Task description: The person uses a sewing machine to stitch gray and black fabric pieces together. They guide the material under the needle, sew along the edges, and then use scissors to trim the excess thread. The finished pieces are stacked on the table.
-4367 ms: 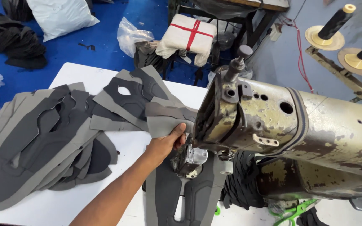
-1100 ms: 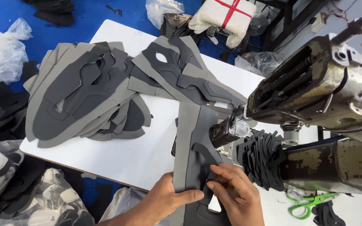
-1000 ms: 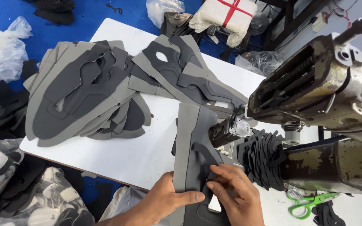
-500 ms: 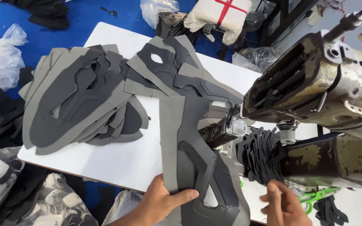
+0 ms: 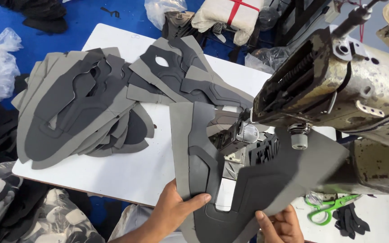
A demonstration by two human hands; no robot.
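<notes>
Left hand [image 5: 173,211] grips the near left edge of one grey U-shaped shoe upper panel [image 5: 248,180], thumb on top. Right hand [image 5: 281,221] pinches its near right edge. The panel is held above the counter [image 5: 127,171], spread under the sewing machine [image 5: 338,90] head at right. Two stacks of grey cut pieces lie on the counter: one far left [image 5: 77,108], one far centre [image 5: 181,76]. One pair of green scissors [image 5: 332,207] lies near right.
</notes>
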